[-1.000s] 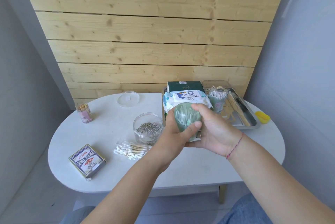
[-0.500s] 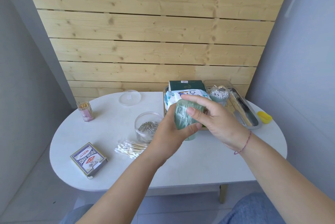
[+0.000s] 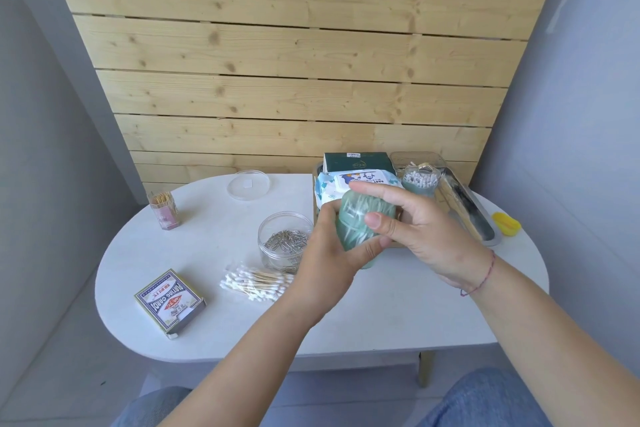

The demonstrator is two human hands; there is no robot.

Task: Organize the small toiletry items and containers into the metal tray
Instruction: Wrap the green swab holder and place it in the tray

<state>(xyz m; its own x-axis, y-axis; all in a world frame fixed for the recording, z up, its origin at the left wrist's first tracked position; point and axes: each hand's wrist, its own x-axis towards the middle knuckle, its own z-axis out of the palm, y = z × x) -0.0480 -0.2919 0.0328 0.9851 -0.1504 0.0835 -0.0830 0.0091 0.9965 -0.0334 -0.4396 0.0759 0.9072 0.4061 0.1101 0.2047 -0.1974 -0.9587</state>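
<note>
Both hands hold a green translucent container (image 3: 360, 222) full of cotton swabs above the table, just in front of the metal tray (image 3: 485, 219). My left hand (image 3: 329, 253) grips its lower body from the left. My right hand (image 3: 415, 226) wraps its top, thumb and fingers around the cap. In the tray stand a wet-wipes pack (image 3: 356, 182), a dark green box (image 3: 360, 162) and a second green swab container (image 3: 420, 182), open at the top. Loose cotton swabs (image 3: 256, 283) lie on the table.
On the white oval table (image 3: 214, 239) are a clear jar of paper clips (image 3: 284, 239), its clear lid (image 3: 248, 184), a toothpick holder (image 3: 163, 208), a playing-card box (image 3: 169, 302) and a yellow cap (image 3: 506, 224) right of the tray. A wooden slat wall stands behind.
The hands with the green container have risen slightly and shifted towards the tray. My right hand has moved from under and beside the container to over its top.
</note>
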